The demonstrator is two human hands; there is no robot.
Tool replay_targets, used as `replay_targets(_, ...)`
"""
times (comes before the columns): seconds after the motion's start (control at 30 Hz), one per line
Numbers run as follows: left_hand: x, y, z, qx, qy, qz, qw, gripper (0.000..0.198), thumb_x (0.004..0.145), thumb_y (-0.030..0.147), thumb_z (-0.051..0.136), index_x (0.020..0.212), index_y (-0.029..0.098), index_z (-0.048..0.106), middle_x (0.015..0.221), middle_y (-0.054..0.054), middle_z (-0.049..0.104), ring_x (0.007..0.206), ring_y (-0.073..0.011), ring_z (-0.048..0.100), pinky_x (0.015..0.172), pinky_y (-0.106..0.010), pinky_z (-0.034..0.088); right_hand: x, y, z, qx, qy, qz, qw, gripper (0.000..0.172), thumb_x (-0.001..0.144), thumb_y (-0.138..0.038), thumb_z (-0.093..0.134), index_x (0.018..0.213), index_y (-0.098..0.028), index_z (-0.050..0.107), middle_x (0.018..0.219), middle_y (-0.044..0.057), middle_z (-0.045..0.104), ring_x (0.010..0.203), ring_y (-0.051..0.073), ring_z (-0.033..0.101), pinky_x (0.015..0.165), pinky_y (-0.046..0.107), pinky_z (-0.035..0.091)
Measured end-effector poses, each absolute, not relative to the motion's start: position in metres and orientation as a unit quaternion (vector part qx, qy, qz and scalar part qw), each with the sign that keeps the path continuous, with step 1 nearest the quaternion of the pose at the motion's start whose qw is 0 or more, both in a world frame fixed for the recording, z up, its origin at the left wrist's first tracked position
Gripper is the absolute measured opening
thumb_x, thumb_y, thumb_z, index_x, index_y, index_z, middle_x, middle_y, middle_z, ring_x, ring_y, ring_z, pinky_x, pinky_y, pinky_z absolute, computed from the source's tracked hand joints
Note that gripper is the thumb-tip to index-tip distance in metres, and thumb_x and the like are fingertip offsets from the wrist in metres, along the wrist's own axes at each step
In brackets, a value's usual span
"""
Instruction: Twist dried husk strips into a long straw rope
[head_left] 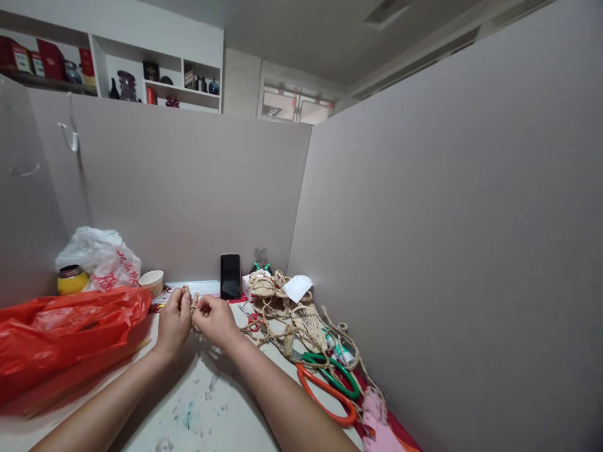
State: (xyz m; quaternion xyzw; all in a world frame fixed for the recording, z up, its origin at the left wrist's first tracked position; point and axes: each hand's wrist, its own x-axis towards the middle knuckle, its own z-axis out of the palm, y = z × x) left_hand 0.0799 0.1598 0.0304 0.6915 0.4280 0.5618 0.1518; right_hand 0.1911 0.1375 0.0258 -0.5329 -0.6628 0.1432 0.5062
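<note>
My left hand (173, 322) and my right hand (215, 320) are held close together above the white table (198, 402). Both are closed on a short piece of tan twisted rope (194, 302), which shows between the fingertips. Part of that rope is hidden behind the fingers. To the right of my right hand lies a tangled heap of the same rope (308, 323), with strands running toward my wrist. Scissors with one green and one orange handle (327, 402) rest beside the heap, their blades partly covered by it.
A red plastic bag (70, 333) covers the left side. Behind it are a yellow jar (72, 280), a white plastic bag (106, 254) and a paper cup (152, 282). A phone (230, 276) stands against the grey partition (188, 188). A pink object (377, 420) lies front right.
</note>
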Motion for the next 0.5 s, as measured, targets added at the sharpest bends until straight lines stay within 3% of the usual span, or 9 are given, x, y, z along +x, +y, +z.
replay_targets(0.27, 0.08, 0.172, 0.026, 0.644, 0.437, 0.575, 0.251, 0.027, 0.078, 0.043, 0.044, 0.067, 0.019, 0.048, 0.06, 0.003, 0.051, 0.06, -0.0134, 0.048, 0.058, -0.022, 0.037, 0.198, 0.137, 0.033, -0.485, -0.699, 0.188, 0.492, 0.012, 0.071, -0.016, 0.054, 0.067, -0.016, 0.065, 0.062, -0.003, 0.062, 0.06, 0.01, 0.054, 0.058, 0.018, 0.04)
replay_targets(0.43, 0.071, 0.189, 0.025, 0.547, 0.446, 0.593, 0.388, 0.031, 0.069, 0.048, 0.055, 0.067, 0.017, 0.052, 0.051, 0.003, 0.052, 0.046, -0.0118, 0.045, 0.046, -0.022, 0.034, 0.199, 0.132, 0.035, -0.423, -0.734, 0.254, 0.466, 0.021, 0.076, -0.021, 0.056, 0.09, -0.02, 0.071, 0.088, 0.001, 0.07, 0.075, 0.013, 0.061, 0.07, 0.022, 0.046)
replay_targets(0.5, 0.068, 0.19, 0.032, 0.522, 0.432, 0.605, 0.419, 0.03, 0.068, 0.045, 0.059, 0.067, 0.016, 0.053, 0.049, 0.003, 0.051, 0.043, -0.0106, 0.043, 0.043, -0.022, 0.033, 0.202, 0.129, 0.039, -0.408, -0.747, 0.265, 0.452, 0.032, 0.074, -0.022, 0.06, 0.106, -0.022, 0.067, 0.098, 0.003, 0.069, 0.079, 0.014, 0.062, 0.071, 0.023, 0.047)
